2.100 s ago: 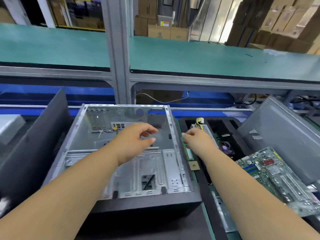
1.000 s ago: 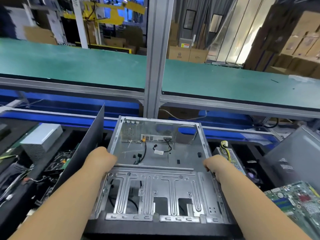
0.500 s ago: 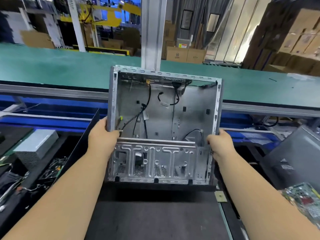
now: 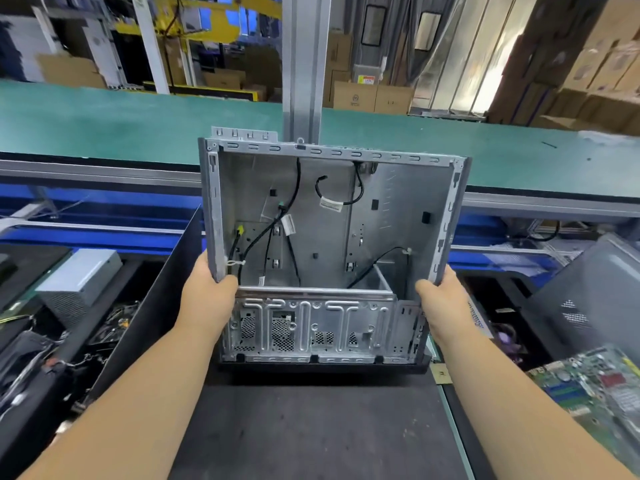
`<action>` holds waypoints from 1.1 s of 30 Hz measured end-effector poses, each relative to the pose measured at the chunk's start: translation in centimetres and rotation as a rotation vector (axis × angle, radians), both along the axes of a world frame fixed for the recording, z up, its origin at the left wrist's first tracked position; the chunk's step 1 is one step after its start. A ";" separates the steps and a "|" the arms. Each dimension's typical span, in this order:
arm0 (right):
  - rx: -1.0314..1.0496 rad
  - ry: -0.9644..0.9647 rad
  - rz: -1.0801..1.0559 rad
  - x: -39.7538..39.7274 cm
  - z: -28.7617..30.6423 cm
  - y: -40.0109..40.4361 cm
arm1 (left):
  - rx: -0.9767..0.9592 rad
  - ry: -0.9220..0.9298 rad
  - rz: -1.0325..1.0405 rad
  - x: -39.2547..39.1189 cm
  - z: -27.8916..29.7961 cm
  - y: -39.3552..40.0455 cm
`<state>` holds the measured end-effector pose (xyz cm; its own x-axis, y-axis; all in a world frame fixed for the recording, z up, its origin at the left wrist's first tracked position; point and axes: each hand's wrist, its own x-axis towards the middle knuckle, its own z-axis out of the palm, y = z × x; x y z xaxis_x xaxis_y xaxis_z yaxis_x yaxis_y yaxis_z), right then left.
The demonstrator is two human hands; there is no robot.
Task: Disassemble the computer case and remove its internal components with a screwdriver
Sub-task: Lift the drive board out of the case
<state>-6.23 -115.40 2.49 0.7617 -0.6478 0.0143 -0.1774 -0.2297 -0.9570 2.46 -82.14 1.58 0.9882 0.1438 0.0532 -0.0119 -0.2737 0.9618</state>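
Over a dark bench mat [image 4: 311,427], both hands grip the gutted computer case [image 4: 346,220]: left hand [image 4: 207,299], right hand [image 4: 443,299]. Motherboard [image 4: 595,386] out; cables [image 4: 294,202] apparently remain.

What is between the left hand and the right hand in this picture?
In the head view, the computer case spans the gap: the left hand grips its left edge and the right hand its right edge, with loose black cables inside.
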 end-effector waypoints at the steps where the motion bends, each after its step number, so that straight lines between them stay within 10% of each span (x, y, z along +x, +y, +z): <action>1: -0.012 0.014 -0.008 -0.4 -0.1 0.2 | -0.007 0.019 -0.005 -0.4 -0.2 0.1; 19: 0.224 0.078 -0.011 -5.7 -2.7 1.9 | -0.073 0.166 -0.039 -5.3 -2.9 2.1; 26: 0.692 0.327 0.072 -7.2 -6.0 2.4 | -0.481 0.778 0.014 -6.5 -3.3 0.8; 33: 0.747 0.234 0.205 -6.5 -7.1 2.6 | -0.549 0.758 0.028 -5.6 -4.2 0.0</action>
